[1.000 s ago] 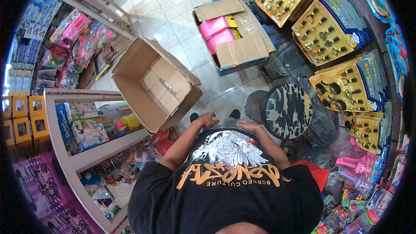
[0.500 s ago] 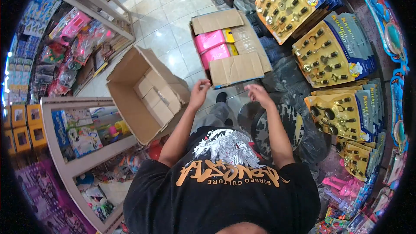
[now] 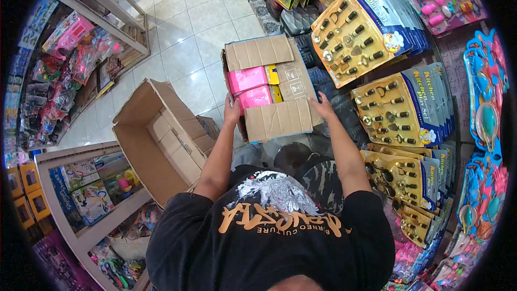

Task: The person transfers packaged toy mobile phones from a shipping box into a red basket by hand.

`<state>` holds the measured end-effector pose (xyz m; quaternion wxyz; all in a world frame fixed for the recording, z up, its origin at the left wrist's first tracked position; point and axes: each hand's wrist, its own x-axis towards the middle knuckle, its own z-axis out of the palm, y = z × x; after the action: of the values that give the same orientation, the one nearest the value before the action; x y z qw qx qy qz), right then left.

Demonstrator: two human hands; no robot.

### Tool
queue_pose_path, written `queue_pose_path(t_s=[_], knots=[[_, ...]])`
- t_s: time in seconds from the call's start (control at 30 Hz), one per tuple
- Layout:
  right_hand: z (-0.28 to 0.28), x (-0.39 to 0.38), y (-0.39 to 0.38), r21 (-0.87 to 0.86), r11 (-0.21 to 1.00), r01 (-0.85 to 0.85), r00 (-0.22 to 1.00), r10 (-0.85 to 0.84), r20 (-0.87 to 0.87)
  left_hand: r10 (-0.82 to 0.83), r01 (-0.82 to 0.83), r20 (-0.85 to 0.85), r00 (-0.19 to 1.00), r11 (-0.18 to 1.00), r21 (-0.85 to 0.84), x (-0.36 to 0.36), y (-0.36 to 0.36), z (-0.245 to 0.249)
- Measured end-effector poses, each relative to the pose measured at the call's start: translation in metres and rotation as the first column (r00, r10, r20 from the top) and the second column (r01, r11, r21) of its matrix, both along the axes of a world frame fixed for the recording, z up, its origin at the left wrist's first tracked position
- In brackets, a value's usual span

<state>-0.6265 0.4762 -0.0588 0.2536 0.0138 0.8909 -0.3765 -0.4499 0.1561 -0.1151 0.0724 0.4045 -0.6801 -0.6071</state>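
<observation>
The left hand [image 3: 232, 110] is reaching along the near left side of an open brown cardboard carton with blue edges [image 3: 277, 121], its fingers bending against the wall; how tightly they are gripping cannot be told. The right hand [image 3: 323, 105] is spreading its fingers at the near right corner, so the carton is sitting between both hands, in front of the person's black printed T-shirt [image 3: 274, 231]. Inside, bright pink packages [image 3: 249, 80] are lying beside yellow ones [image 3: 274, 75], and creased flaps are partly covering them. To the left, a deeper open brown cardboard box [image 3: 141, 148] is standing beside a white-framed glass display case [image 3: 99, 221]. Pale tiles are covering the floor [image 3: 183, 37] beyond. To the right, yellow-and-blue carded kitchen play sets [image 3: 358, 37] are standing in rows, with blue-and-pink plastic toy packs [image 3: 484, 97] lining the far right.
</observation>
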Motion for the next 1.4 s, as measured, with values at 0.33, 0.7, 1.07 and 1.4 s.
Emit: queue_pose_path(t_s=[0.33, 0.7, 1.07, 1.4], knots=[[-0.002, 0.016, -0.020, -0.209, 0.967, -0.145, 0.989, 0.148, -0.003, -0.083, 0.078, -0.018, 0.996, 0.978, -0.192, -0.001, 0.005, 0.000], [0.018, 0.043, -0.017, -0.207, 0.967, -0.148, 0.986, 0.128, -0.110, -0.108, 0.086, -0.086, 0.990, 0.969, -0.232, 0.006, 0.007, 0.026], [0.086, 0.114, 0.035, -0.266, 0.961, -0.073, 0.974, 0.012, -0.225, -0.222, 0.186, -0.082, 0.972, 0.930, -0.316, 0.056, 0.043, 0.128], [0.189, 0.246, 0.150, -0.295, 0.952, 0.085, 0.893, -0.204, -0.401, -0.503, 0.462, -0.348, 0.791, 0.864, -0.198, 0.127, 0.130, 0.237]])
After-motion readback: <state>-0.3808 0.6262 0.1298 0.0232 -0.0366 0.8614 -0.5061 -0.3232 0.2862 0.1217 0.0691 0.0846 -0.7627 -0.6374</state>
